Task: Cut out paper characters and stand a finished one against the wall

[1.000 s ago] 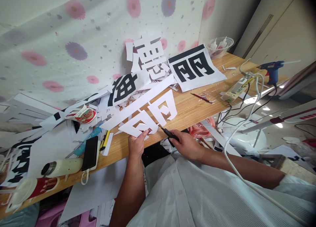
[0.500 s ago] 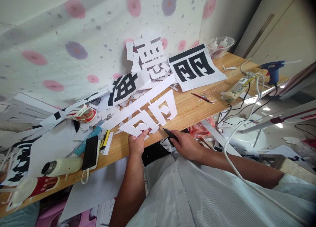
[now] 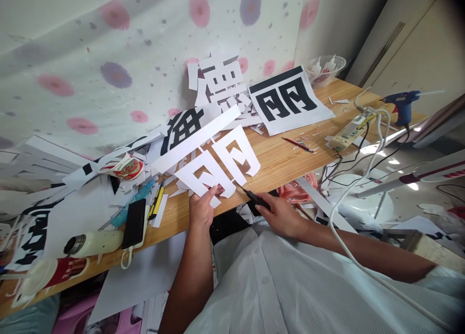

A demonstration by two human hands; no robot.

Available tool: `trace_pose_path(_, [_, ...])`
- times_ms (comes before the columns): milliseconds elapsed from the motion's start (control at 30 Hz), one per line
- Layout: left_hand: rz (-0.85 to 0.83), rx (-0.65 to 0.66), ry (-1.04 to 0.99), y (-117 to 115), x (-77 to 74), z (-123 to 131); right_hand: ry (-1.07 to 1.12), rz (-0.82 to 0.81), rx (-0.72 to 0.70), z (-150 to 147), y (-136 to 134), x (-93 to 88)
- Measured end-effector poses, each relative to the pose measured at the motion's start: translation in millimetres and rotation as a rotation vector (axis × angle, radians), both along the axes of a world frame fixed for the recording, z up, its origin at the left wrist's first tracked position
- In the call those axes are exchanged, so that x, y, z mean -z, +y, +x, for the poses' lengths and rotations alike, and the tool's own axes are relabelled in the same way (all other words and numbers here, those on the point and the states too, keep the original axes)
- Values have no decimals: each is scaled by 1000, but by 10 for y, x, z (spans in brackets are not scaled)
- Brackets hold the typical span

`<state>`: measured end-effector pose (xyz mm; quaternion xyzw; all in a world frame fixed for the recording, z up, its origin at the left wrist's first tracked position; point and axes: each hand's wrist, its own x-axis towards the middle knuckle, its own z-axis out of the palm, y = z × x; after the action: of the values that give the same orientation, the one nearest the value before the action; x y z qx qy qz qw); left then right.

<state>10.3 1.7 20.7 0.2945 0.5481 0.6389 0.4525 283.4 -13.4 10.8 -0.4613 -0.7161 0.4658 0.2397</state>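
Note:
A large white cut-out character [image 3: 218, 157] is tilted up off the wooden table [image 3: 286, 157] near its front edge. My left hand [image 3: 201, 209] pinches the cut-out's lower edge, fingers closed on it. My right hand [image 3: 281, 214] grips a black craft knife [image 3: 254, 198], whose tip sits at the cut-out's lower right corner. A printed sheet [image 3: 286, 99] with the same character in black lies further back on the table.
Piles of cut paper and printed characters [image 3: 189, 126] cover the left and back. A phone [image 3: 133, 223], a white bottle [image 3: 92, 243], a red cup [image 3: 121, 167], a power strip [image 3: 350, 129], a blue glue gun [image 3: 401, 101], a red pen [image 3: 298, 144] and a white cable [image 3: 348, 203] lie around.
The white cut-out has been lifted and tilted upward by my left hand. My right hand with the knife stays at its lower right corner.

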Motion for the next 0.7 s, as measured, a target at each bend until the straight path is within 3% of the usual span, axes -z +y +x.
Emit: trace_pose_path(700, [-72, -88, 6, -30, -44, 67, -83, 116, -58, -81, 18, -78])
